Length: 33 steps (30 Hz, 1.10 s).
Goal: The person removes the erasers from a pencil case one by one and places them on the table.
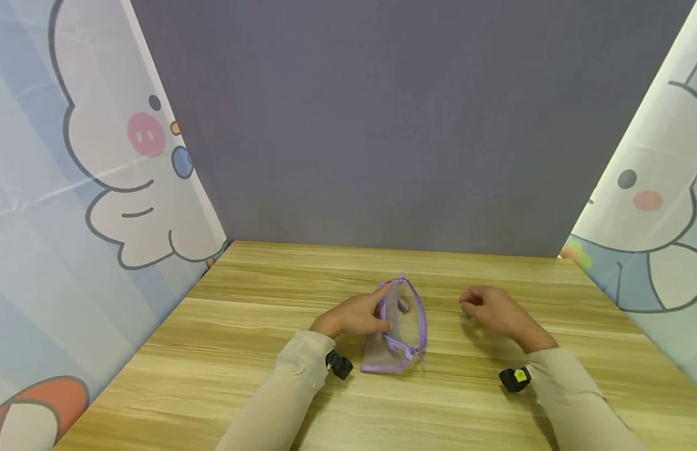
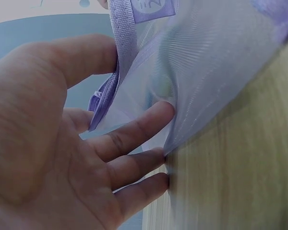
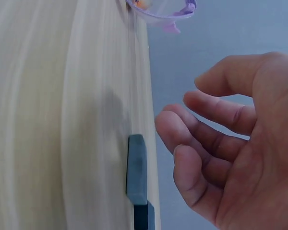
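A see-through mesh pencil case (image 1: 382, 354) with purple trim stands on the table, its zipped mouth spread wide. My left hand (image 1: 356, 314) holds its near side. In the left wrist view, the thumb lies on the purple zip edge (image 2: 124, 36) and other fingers touch the mesh (image 2: 206, 81). A small blue item with an orange end (image 1: 402, 305) shows inside the case. To the right of the case, my right hand (image 1: 497, 311) hovers with loosely curled fingers and nothing in them. Near it in the right wrist view lies a dark grey-green block (image 3: 137, 170).
A dark blue piece (image 3: 144, 215) lies beside the block. The wood-grain table (image 1: 258, 382) ends at a grey panel (image 1: 359, 125) behind. Cartoon-printed cloths (image 1: 38, 250) hang on both sides. Each wrist wears a small black camera (image 1: 339, 364).
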Tool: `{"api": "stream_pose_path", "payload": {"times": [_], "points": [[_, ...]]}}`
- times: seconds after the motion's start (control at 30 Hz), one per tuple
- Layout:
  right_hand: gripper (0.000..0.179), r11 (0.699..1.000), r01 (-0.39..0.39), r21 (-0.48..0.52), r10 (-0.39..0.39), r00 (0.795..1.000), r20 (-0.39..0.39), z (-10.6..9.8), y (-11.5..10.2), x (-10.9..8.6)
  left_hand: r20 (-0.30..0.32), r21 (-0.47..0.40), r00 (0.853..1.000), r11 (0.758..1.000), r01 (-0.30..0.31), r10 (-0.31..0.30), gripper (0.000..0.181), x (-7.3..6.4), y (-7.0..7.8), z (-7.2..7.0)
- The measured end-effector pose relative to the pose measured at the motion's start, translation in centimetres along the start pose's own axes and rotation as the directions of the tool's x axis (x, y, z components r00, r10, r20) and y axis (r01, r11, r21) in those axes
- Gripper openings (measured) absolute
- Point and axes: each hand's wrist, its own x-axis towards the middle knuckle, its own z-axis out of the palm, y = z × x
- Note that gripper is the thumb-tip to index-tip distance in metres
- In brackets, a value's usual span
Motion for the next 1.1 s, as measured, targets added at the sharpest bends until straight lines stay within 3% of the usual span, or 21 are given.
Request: {"api": "stream_pose_path", "payload": {"times": [0.3,0.73,1.1], "points": [[0.022,0.998,0.04,-0.05,-0.039,0.999,0.022,0.4,-1.3,0.8,-0.012,0.022,1.0,1.0,-0.006,0.006,0.096,0.0,-0.1,0.0],[0.018,0.993,0.118,-0.021,-0.117,0.991,0.061,1.7,-3.1,2.3,-0.002,0.011,1.0,1.0,0.007,-0.007,0.093,-0.3,-0.1,-0.1],[0.021,0.992,0.107,0.064,-0.115,0.984,0.139,2.3,-4.1,3.3,-0.007,0.008,1.0,1.0,0.008,-0.008,0.093,-0.1,0.0,0.0]]}}
